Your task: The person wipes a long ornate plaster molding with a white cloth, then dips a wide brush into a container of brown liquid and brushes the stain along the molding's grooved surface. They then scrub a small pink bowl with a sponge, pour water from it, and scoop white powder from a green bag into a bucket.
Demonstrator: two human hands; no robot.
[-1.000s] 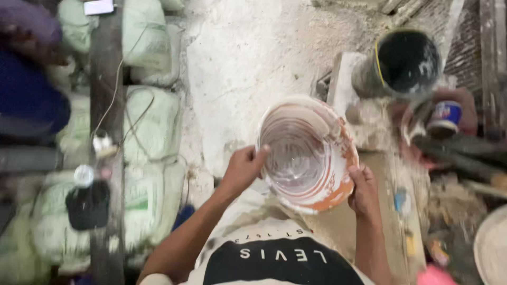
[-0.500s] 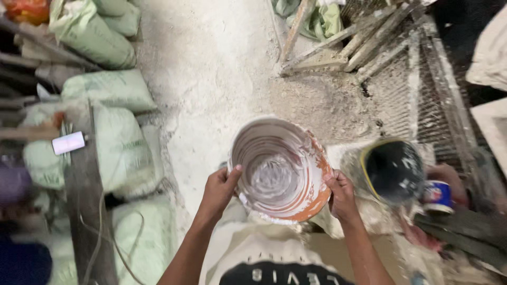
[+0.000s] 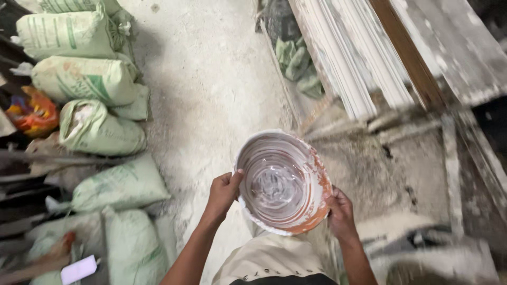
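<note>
While both hands grip it, the orange bowl (image 3: pixel 282 182) looks white-smeared

One camera sits on the person's head, looking steeply down, close over the bowl (image 3: pixel 282 182) held in front, the dusty floor (image 3: pixel 211 89) farther below.

I see an orange plastic bowl (image 3: pixel 282 182) coated in wet, glossy white plaster, woven matt green-printed sacks (image 3: pixel 87 79), dusty rough concrete floor (image 3: pixel 206 89), ridged white plaster mouldings (image 3: pixel 343 63), rough whitewashed wooden planks (image 3: pixel 449 42)
</note>
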